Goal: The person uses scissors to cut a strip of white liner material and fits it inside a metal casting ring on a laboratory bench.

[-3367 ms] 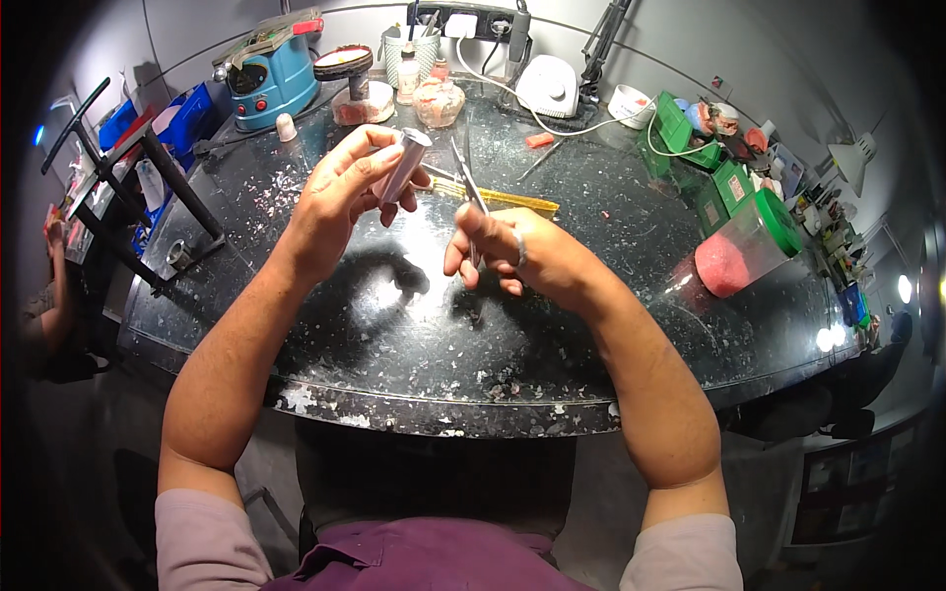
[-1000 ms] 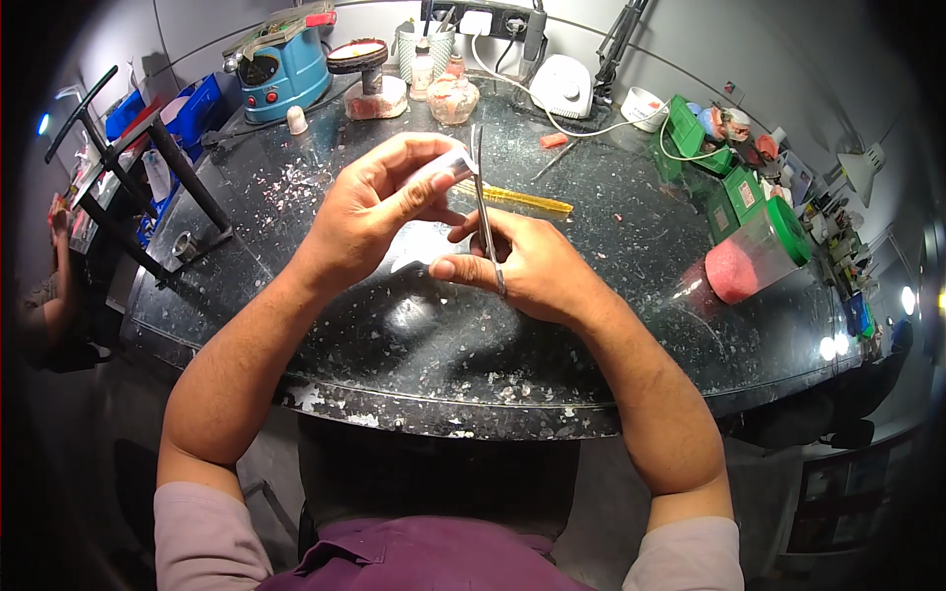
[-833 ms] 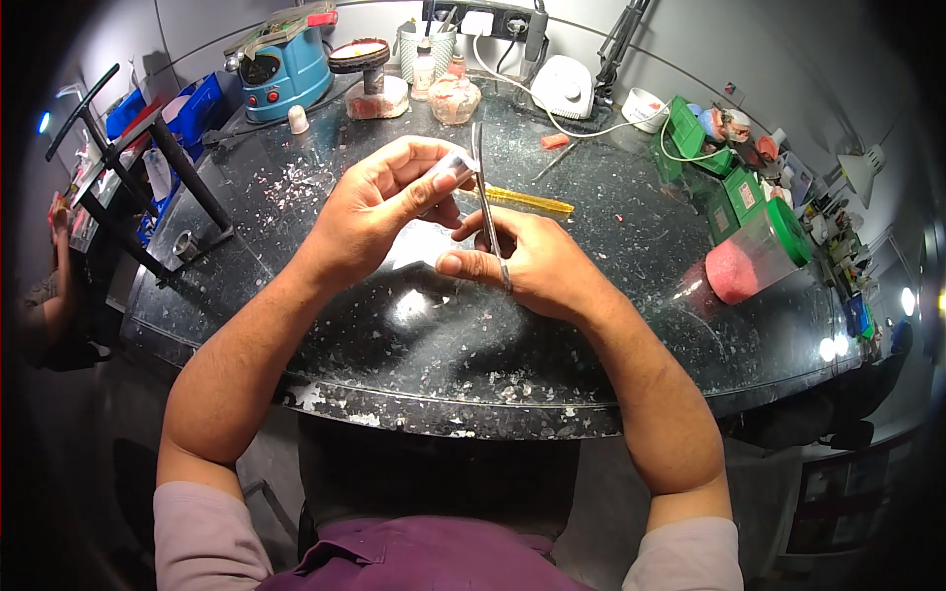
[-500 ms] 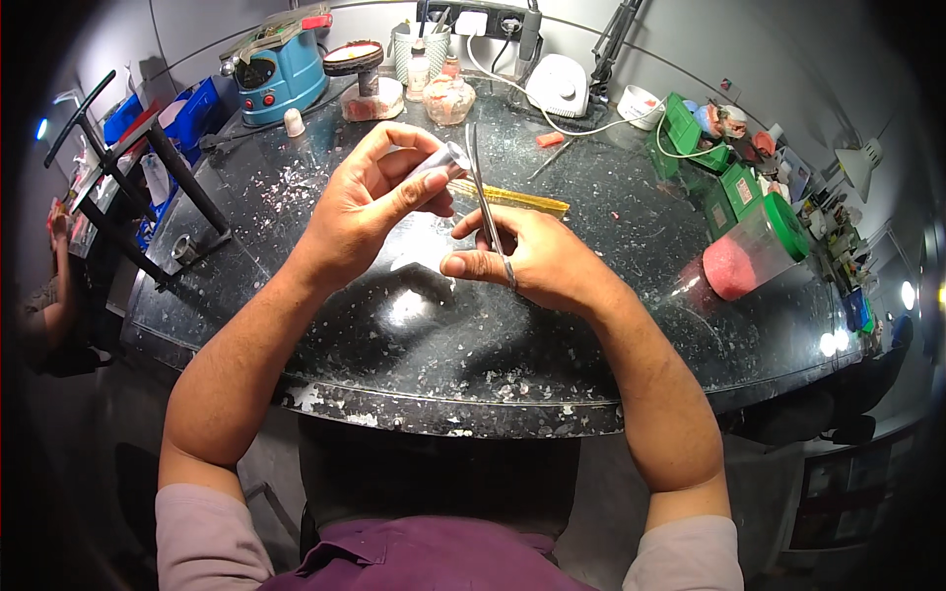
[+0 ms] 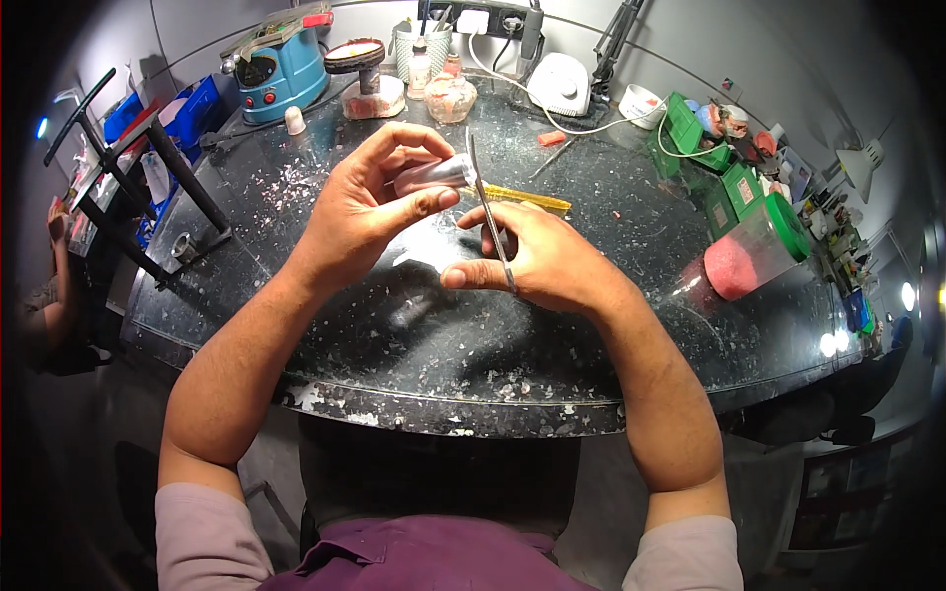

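Note:
My left hand [image 5: 360,202] grips a short silvery cylinder [image 5: 429,175], lying nearly sideways between thumb and curled fingers. Its right end meets a long, slim metal tool [image 5: 484,205], possibly scissors or tweezers, which stands slanted in my right hand [image 5: 547,258]. The thumb of that hand reaches leftward, with the other fingers bent behind the tool; its lower part runs along the base of the thumb. Behind both hands lies a yellow translucent strip [image 5: 537,200] on the scuffed black worktop [image 5: 414,355].
Right: a green-lidded jar with pink granules [image 5: 749,251] and green boxes [image 5: 739,187]. Back: a blue machine [image 5: 281,84], pedestal dish [image 5: 370,89], glass pot [image 5: 448,98], white device [image 5: 557,89]. Left: a black metal frame [image 5: 187,187] and another person's arm [image 5: 59,271].
Since the oldest frame the cylinder has tipped from steep to nearly level and shifted right; my right hand has turned and moved right. In the last second the left thumb slid slightly lower.

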The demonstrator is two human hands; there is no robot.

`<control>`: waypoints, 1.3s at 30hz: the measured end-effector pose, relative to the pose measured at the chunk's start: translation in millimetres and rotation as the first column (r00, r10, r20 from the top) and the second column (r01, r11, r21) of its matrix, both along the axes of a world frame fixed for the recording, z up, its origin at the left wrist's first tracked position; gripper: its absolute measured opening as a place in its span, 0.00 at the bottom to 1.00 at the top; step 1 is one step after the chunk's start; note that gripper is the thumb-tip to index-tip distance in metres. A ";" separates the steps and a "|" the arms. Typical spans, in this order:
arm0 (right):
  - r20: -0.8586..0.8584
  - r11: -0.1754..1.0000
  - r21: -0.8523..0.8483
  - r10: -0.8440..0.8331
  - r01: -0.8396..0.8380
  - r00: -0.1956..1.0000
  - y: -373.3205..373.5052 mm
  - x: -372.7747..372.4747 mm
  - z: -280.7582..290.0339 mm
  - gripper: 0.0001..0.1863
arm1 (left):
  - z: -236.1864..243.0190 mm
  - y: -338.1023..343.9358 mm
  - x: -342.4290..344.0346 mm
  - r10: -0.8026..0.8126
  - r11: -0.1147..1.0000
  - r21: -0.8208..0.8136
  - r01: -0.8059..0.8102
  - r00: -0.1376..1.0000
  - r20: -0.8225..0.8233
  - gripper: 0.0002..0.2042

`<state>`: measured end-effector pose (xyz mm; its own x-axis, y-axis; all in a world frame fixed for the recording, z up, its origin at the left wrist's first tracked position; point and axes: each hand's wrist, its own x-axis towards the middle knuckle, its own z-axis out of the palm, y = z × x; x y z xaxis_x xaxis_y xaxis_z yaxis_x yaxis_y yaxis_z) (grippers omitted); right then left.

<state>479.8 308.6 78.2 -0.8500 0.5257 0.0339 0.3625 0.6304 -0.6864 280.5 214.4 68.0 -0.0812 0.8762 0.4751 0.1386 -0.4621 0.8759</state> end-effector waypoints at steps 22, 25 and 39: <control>-0.055 0.999 -0.031 -0.016 0.014 0.998 -2.7 -3.8 -1.4 0.49 | -6.1 6.7 -5.6 0.009 1.000 -0.024 -0.004 0.975 0.221 0.19; -0.057 1.000 -0.016 -0.019 0.018 0.998 -2.9 -3.2 -2.4 0.49 | -3.8 5.9 -1.3 0.026 1.000 -0.005 -0.026 0.975 0.219 0.17; -0.017 1.000 -0.012 -0.025 0.025 1.000 -4.3 -5.0 -0.7 0.49 | -4.3 6.1 -0.5 0.025 0.995 0.089 -0.045 0.975 0.221 0.20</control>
<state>474.8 304.3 77.5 -0.8359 0.5474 0.0416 0.3665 0.6129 -0.7000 280.0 220.5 63.7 -0.2224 0.8238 0.5215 -0.0348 -0.5412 0.8402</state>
